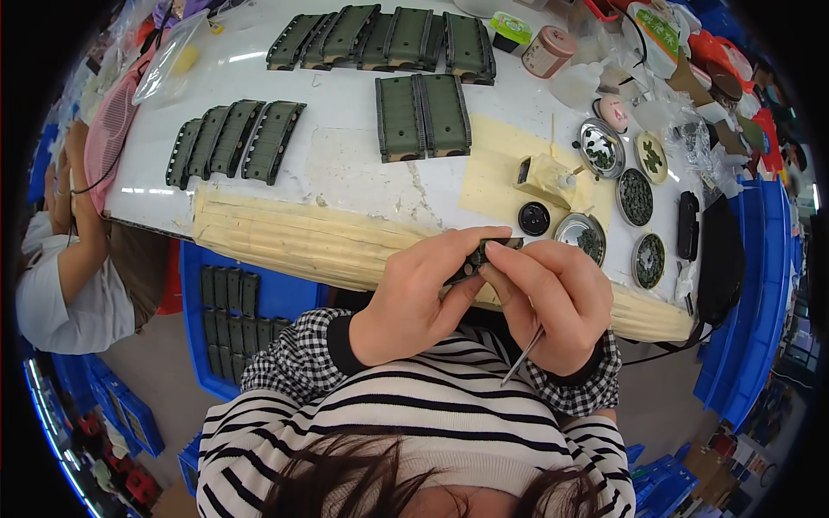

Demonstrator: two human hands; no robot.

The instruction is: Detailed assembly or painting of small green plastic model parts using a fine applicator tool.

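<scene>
My left hand is closed around a small dark green part, held in front of my chest at the table's near edge. The fingertips of my right hand are pinched together against the same part. Tucked in the right hand is a slim metal tool, its thin end sticking out below toward my striped top; its other end is hidden by the fingers. Much of the green part is covered by both hands. Just beyond them lie a round black lid and a metal dish of small dark green pieces.
Ribbed dark green panels stand in rows, with a pair nearer. More dishes of small pieces and a tape-wrapped holder are right. A blue bin holds similar panels below left. Another person's arm shows at left.
</scene>
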